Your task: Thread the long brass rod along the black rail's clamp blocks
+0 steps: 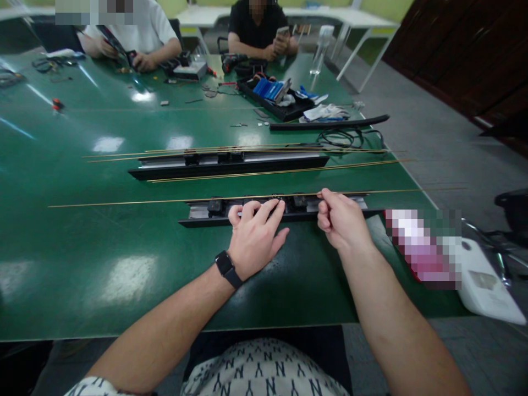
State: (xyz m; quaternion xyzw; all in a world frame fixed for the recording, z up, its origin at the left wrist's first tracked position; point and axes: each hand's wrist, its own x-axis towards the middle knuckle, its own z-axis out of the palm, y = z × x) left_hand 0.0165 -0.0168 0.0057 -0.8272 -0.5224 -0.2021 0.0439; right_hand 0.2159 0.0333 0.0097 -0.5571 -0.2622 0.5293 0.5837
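Pinching a thin brass-coloured rod (231, 198) between thumb and curled forefinger, the right hand (343, 220) is closed up, its other fingers folded into the palm. That rod runs out past the hand on both sides, lying along the far edge of a black-edged metal channel (303, 216) on the green table (103, 236). The channel sits just under and beyond both hands, reaching out to either side of the left one. That left hand (252, 236), with a black watch (226, 266) on its wrist, is partly open over the channel's middle, fingers bent and thumb held out to the side; I can't tell whether the fingertips grip anything there. Black blocks (216, 207) sit in the channel on either side of it. Farther off, apart from both hands, lies a second channel (264, 166) with more rods around it.
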